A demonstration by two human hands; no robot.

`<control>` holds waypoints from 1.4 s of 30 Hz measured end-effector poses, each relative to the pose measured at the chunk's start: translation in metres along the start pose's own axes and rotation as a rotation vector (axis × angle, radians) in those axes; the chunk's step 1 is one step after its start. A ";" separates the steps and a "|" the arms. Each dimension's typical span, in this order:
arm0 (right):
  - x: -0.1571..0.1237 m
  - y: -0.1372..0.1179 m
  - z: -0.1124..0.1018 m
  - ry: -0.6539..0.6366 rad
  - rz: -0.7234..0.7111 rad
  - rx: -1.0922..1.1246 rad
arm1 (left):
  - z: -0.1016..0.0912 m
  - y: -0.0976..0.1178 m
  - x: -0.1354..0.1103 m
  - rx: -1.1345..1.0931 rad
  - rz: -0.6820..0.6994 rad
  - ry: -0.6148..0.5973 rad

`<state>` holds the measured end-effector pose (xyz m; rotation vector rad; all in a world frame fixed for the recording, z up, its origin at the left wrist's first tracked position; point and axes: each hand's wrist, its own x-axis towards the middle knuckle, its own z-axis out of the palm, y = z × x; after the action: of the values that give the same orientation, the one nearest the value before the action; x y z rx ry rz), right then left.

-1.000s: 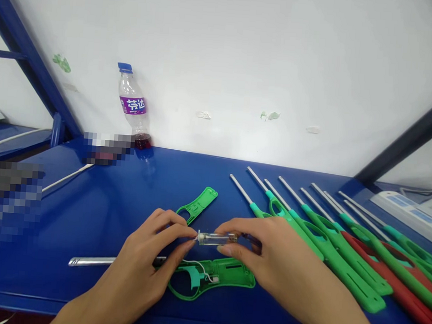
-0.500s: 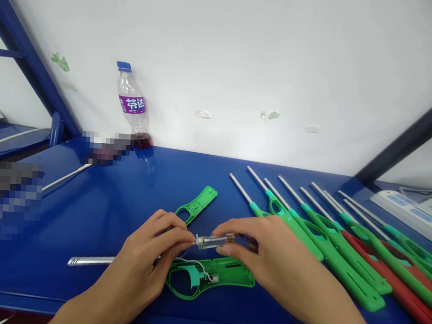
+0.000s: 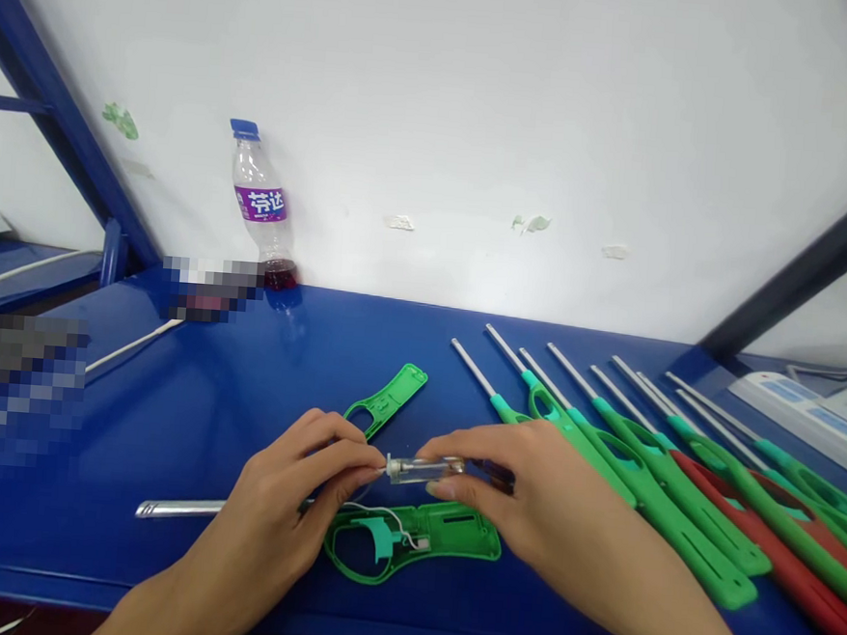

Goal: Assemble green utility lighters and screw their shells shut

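Note:
My right hand (image 3: 507,468) grips a small clear lighter fuel tank (image 3: 423,470) between thumb and fingers, holding it level. A white valve tip on the tank points left. At that tip, the thumb and forefinger of my left hand (image 3: 311,479) pinch the end of a thin tube, mostly hidden by the fingers. Below both hands lies an opened green lighter handle half (image 3: 452,532), with a teal trigger (image 3: 381,537) and a white wire inside. Its metal barrel (image 3: 179,509) sticks out left from behind my left wrist. Beyond my left hand rests the other green handle half (image 3: 398,398).
Several long-barrelled lighters lie side by side at the right, mostly green (image 3: 673,490), with red ones (image 3: 790,566) among them. A drink bottle (image 3: 261,209) leans against the wall. At the far right is a white power strip (image 3: 808,417). A white cable (image 3: 135,346) runs along the left.
Almost nothing differs. Both hands keep their grip on the tank and tube end, and the view has shifted very slightly.

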<state>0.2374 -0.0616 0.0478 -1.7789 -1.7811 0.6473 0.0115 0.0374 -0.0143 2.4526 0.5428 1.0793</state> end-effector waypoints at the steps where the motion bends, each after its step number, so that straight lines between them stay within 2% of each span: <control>1: 0.000 0.001 0.000 -0.007 -0.006 0.010 | -0.001 0.000 0.001 0.002 0.000 -0.004; 17: 0.000 0.008 -0.004 0.001 -0.011 -0.019 | 0.000 0.002 0.000 -0.037 -0.016 0.003; 26: 0.001 0.009 -0.004 -0.044 0.090 -0.095 | -0.001 0.008 0.004 0.019 -0.018 0.018; 34: 0.005 0.019 0.002 -0.069 0.135 -0.150 | 0.000 0.006 0.001 0.064 -0.031 0.007; 42: 0.004 0.019 -0.001 0.000 0.163 -0.144 | -0.001 0.005 0.002 0.067 -0.035 0.014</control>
<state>0.2517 -0.0572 0.0358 -2.0365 -1.7332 0.5949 0.0126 0.0347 -0.0102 2.4852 0.6341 1.0810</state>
